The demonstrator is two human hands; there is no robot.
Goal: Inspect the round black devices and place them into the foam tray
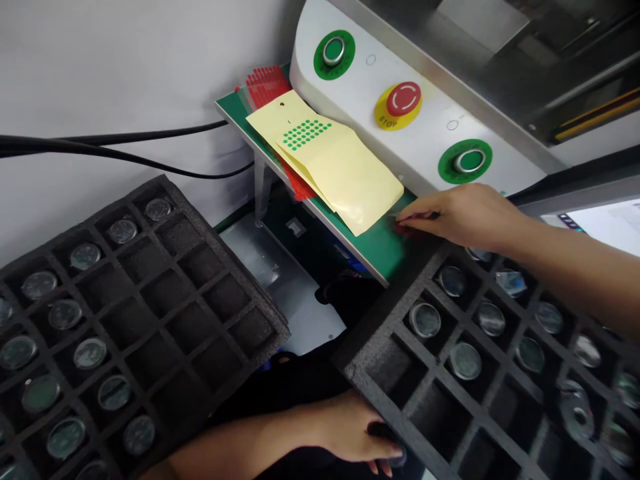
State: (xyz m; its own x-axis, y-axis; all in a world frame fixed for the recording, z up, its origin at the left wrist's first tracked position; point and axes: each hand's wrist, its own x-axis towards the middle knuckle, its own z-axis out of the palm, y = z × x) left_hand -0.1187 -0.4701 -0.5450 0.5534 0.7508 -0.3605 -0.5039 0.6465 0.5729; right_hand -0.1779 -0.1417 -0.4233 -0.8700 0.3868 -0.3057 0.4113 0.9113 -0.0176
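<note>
My right hand (463,215) pinches a thin red sticker (407,229) on the green shelf (380,247); flimsy, best taken by its edge; left hand (357,433) grips the foam tray (380,373) corner

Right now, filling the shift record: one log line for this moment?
left hand: grips foam tray edge | right hand: fingertips on green shelf beside yellow sheets

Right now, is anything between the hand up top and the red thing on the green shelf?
No. The right hand already has its fingertips on the red thing on the green shelf; the yellow sheets lie beside it.
</note>
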